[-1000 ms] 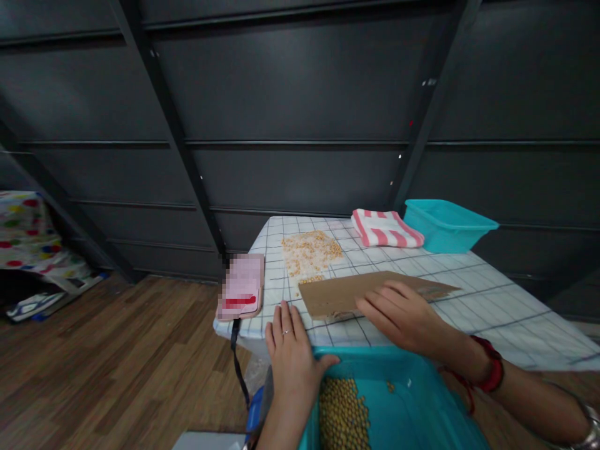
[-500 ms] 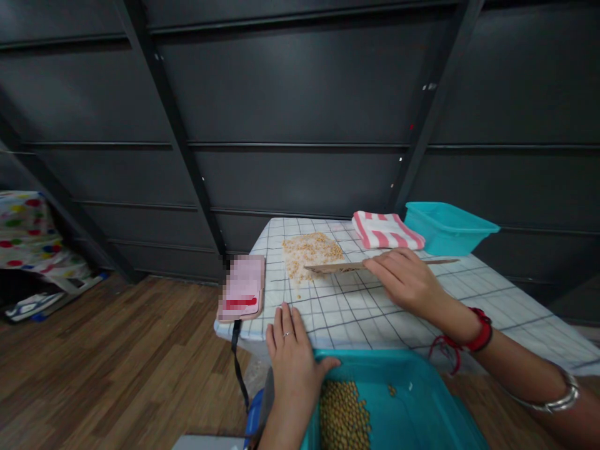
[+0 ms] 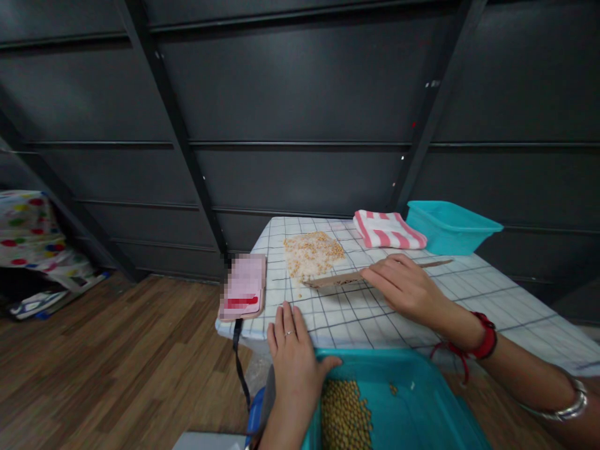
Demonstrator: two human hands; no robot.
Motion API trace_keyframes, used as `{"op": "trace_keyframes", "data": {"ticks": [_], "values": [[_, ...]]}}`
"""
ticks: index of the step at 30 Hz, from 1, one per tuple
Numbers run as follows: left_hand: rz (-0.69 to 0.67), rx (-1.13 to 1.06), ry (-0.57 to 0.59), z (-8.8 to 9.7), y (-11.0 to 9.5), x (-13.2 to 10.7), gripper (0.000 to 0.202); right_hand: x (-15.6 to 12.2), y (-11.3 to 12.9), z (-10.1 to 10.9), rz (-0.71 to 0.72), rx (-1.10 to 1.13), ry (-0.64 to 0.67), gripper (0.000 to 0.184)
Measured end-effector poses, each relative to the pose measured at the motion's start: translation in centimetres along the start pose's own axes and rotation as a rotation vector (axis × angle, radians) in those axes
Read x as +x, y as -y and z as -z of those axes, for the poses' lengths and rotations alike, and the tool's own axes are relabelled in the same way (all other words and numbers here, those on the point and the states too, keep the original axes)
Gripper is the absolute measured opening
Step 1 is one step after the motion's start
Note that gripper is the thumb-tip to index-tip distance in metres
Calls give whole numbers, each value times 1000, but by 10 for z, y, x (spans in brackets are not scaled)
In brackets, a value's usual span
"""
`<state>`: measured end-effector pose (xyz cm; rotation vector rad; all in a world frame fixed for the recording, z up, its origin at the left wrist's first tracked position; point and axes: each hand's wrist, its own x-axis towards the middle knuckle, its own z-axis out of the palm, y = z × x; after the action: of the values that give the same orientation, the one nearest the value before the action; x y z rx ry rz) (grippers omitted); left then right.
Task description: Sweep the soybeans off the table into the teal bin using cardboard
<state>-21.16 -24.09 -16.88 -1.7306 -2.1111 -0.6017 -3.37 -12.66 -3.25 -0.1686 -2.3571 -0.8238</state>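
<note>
My right hand (image 3: 405, 284) grips a thin strip of brown cardboard (image 3: 335, 280), held on edge just above or on the checked cloth. The strip's left end is beside a spread of small yellow beans or kernels mixed with white grains (image 3: 312, 253). My left hand (image 3: 291, 353) lies flat with fingers stretched on the table's front edge, its thumb over the rim of a teal bin (image 3: 375, 356). Inside that bin, round yellow-brown beans (image 3: 344, 412) are heaped at the left, and a few lie apart near the back wall.
A checked cloth (image 3: 337, 322) covers the table. At the back right are a folded pink-and-white striped towel (image 3: 389, 230) and a second teal bin (image 3: 454, 228). A pink phone or case (image 3: 244, 281) with a black strap (image 3: 240, 362) lies at the left edge. Behind rises a dark panelled wall.
The cardboard strip and my right hand have shifted slightly toward me, away from the grains. My left hand stays in place.
</note>
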Motion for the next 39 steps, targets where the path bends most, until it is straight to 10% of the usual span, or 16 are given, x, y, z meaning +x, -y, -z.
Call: {"op": "trace_keyframes", "data": {"ticks": [27,39], "values": [[23,-16,36,1,0,2,103,-5,2,7,1,75,47,30],[42,-43,52,1,0,2,100,-18,9,50,-86,230,147,26]]}}
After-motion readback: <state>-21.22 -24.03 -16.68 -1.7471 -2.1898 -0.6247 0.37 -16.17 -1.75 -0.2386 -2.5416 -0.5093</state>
